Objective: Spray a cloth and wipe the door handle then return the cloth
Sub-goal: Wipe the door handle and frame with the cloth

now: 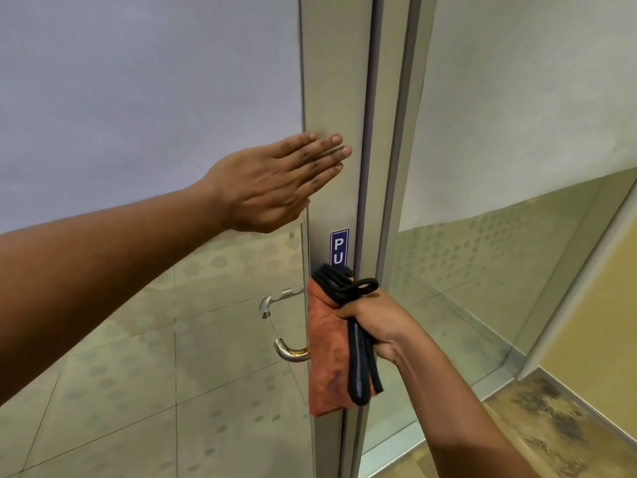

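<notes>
Glass door, metal stile: left hand flat, fingers together, braced on stile above handle; right hand clenching cloth over near-side handle; wiping step, apparently; next, rub downward.

2 bare forearms in view, no sleeves, no watch, no bands, no gloves. Left hand: 4 fingers visible with short trimmed nails, dark smudges on the knuckles and along the finger backs, thumb mostly hidden under the palm. Right hand: back of hand and wrist visible, tendon lines showing at the wrist, fingers mostly hidden. Both forearms run out of frame at the edges, upper arms not visible.
</notes>
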Demonstrator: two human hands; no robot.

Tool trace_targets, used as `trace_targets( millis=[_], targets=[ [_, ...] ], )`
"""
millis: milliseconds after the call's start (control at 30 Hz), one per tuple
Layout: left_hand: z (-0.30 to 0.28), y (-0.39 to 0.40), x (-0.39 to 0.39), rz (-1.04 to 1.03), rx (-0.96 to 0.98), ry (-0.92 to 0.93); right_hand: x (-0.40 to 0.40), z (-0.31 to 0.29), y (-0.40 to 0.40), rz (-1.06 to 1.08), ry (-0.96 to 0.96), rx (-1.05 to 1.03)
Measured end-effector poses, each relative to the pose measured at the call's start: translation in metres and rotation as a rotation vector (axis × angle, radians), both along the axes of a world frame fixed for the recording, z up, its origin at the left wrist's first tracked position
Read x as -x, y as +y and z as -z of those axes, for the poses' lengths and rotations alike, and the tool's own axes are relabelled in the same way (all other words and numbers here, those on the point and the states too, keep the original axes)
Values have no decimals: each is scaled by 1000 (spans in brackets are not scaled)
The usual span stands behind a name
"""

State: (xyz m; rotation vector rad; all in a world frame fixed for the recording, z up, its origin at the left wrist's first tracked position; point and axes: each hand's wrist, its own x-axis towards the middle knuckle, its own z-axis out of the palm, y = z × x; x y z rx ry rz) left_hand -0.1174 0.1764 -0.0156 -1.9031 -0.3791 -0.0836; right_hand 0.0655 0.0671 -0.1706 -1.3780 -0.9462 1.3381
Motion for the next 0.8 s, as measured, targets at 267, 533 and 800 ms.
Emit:
trace_targets(
  millis=[267,533,800],
  targets=[
    [-12,-5,2,74,94,-50,-59,-9,-17,95,-233,-168],
    [5,-13,-2,74,152,-26,-75,-3,-20,89,-341,-247],
    [30,-13,2,39,190,6,-55,27,-18,-85,-563,-287]
  ],
)
